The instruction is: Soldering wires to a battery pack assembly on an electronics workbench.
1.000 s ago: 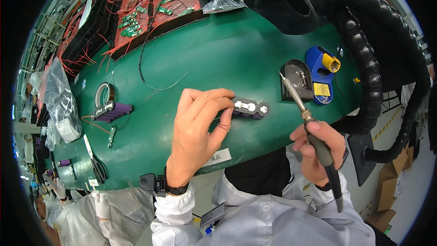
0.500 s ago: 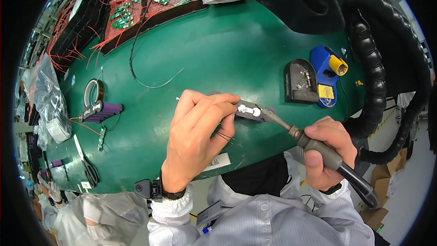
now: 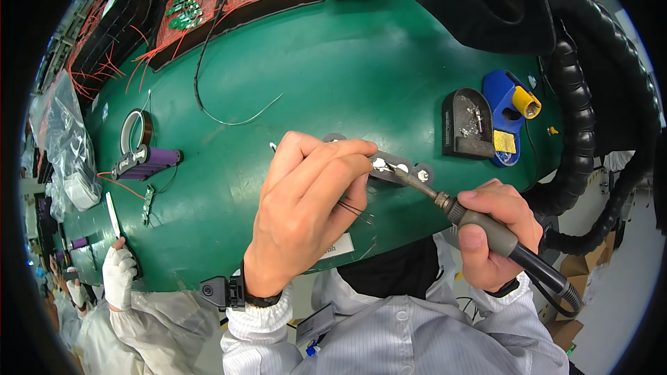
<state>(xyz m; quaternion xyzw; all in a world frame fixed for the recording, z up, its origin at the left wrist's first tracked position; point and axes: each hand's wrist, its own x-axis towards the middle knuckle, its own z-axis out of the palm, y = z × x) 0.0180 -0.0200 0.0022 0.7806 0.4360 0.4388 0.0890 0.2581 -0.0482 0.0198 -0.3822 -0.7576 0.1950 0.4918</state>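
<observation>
Head view, and the soldering iron point(image 3: 497, 234) is in on the action: a second ago its tip was up beside the small black tray point(image 3: 469, 125), half a second ago it was down near the right end of the battery pack point(image 3: 397, 160), and now it sits further left among the white metal contacts point(image 3: 423, 176). That suggests the work at the contacts is under way, though whether the tip truly touches is too small to call.

The right hand point(image 3: 495, 267) has its fingers wrapped firmly around the iron's handle. The left hand point(image 3: 306, 205) keeps its fingers drawn together, tips against the top of the pack; whether they pinch the pack or something under them, one cannot tell. Thin dark wires point(image 3: 358, 212) trail just below those fingers.

And the pack itself? On the green desk point(image 3: 333, 48), right in front of the person, slanting from upper left to lower right: dark grey on top, rounded at the right end, its contacts bright and blotchy, its middle covered by the hand.

Over on the left, a co-worker's white-gloved hand point(image 3: 120, 274) has come in at the scissors point(image 3: 113, 215), well apart from the pack.
</observation>
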